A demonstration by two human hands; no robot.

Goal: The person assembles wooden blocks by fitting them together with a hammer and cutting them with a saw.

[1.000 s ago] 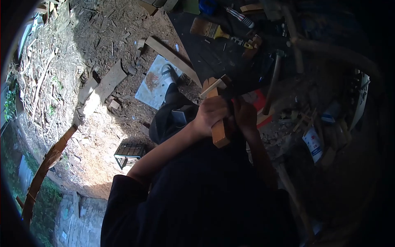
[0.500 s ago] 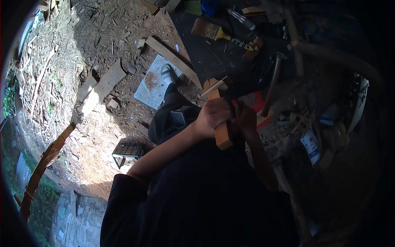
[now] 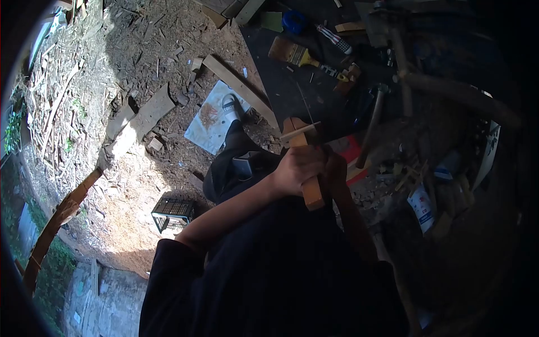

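Observation:
My left hand [image 3: 297, 168] is wrapped round a brown wooden block-like tool [image 3: 313, 195], whose lower end sticks out below my fingers. Its upper end, crossed by a thin pale strip of wood [image 3: 299, 131], shows above the knuckles. Close against its right side is my right hand [image 3: 335, 164], closed and in shadow; what its fingers grip is too dark to make out. A red object [image 3: 351, 150] lies just beyond my right hand. Both hands are in front of my dark shirt.
On a dark surface [image 3: 281, 78] lie a wide brush [image 3: 288, 51], a patterned handle [image 3: 335, 40], a blue round item [image 3: 293, 22] and a hammer [image 3: 373, 123]. A black crate [image 3: 173, 212] stands at left. Wood scraps and a plank [image 3: 238, 90] lie on the ground.
The wooden tool and both hands have shifted slightly, and the tool's lower end now sits a little lower and further right. The whole view has moved slightly too.

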